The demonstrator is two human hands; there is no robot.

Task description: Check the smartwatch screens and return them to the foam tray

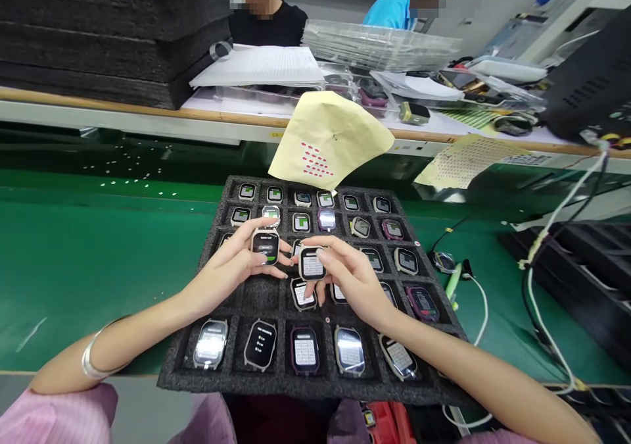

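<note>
My left hand (235,260) is closed around a smartwatch (265,248) with a pale case; its dark screen shows a green button, and my thumb rests near that lower edge. A second smartwatch (311,264), showing a white grid of keys, is held in my right hand (352,273), thumb at the screen's upper right corner. Both watches are strapless and held just above a black foam tray (296,389). Several similar watches sit in the tray's square pockets, some pale, some purple, many with lit screens. My hands and forearms cover some of the pockets.
A yellow sheet with pink marks (330,138) hangs from the shelf (236,116) behind the tray. Black foam blocks (98,29) are stacked at the upper left. White cables (535,286) run down the right, beside more black trays (576,286). Two people are across the bench.
</note>
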